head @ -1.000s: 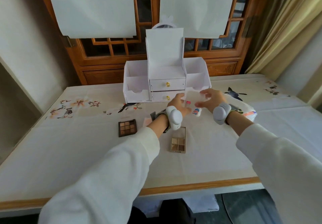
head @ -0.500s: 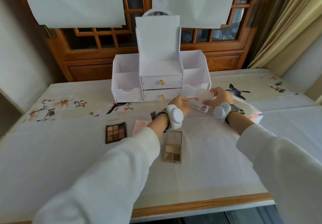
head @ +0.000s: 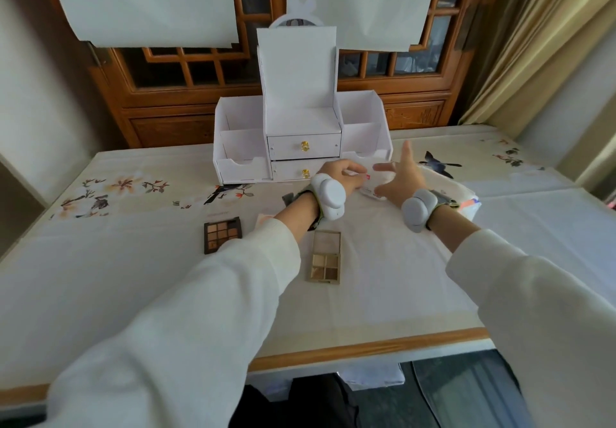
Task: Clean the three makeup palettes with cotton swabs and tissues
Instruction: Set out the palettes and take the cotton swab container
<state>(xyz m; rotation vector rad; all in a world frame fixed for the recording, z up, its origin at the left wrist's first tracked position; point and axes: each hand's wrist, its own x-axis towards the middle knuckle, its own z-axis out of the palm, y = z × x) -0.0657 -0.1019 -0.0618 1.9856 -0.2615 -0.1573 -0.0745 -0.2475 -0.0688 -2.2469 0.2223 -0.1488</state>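
Plastic box (head: 373,183), small and clear with a red label, is held at its left end by the left grip (head: 340,174), fingers curled round it. Probably the swab box; contents not legible. Right grip (head: 401,177) is apart, fingers spread at the box's right side; cannot tell whether the thumb touches it. Both are just in front of the white organiser (head: 240,147), low over the desk (head: 100,277).

Tissue pack (head: 466,199) lies just right of the right wrist. Gold palette (head: 326,257) lies open, nearer, below the left wrist. Dark palette (head: 222,234) lies open to its left. A pink item (head: 265,219) beside the left sleeve is mostly hidden; possibly the third palette.

Step, as judged: fetching supplies, no cleaning begun. Next move calls for opening the box with the right grip while the left steadies it, drawing one swab, then going to the gold palette, the nearest one.
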